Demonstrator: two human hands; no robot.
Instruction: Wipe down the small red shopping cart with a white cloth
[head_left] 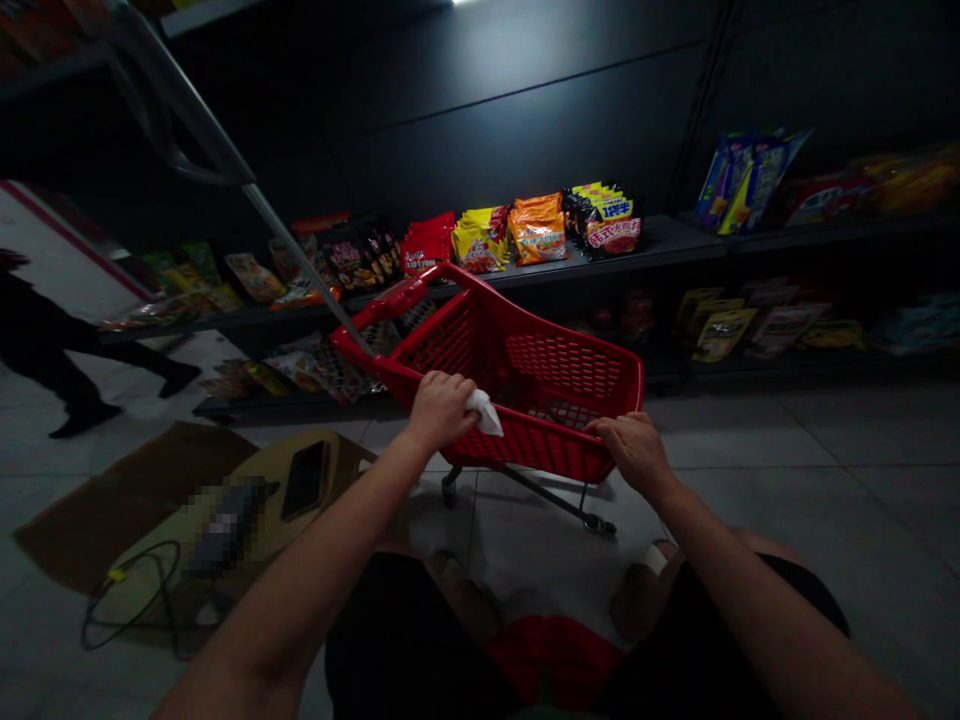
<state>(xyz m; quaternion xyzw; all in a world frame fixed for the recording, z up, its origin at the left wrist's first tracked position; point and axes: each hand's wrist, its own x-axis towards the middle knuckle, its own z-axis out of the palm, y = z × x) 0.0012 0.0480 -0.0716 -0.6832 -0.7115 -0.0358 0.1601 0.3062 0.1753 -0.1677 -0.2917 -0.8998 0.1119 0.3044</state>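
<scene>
Both hands on the cart, cloth at the near rim; work seems under way

The left hand's fingers are curled tight, clasping a white cloth whose loose end pokes out to the right, against the cart's near rim; the right hand is bent over the rim at the near right corner, grasping it, with no cloth to be seen there; the cart itself, red and upright on its wheels, stands just beyond the knees, its handle at the left.

As to progress, the cloth is in use position and the cart looks braced, so I judge the job begun rather than finished; how much of the near side is done, the view does not show; the handle, far wall and right end have no hand on them now, and whether they are done or left I cannot tell.

Farther out, a metal pole slants down from the far left to the cart's handle end, its lower fixing unclear; near left, a phone and a cable lie on a yellowish stand; beyond the cart, a dark shelf bears packets; at the far left edge, another person is in dark clothes.
</scene>
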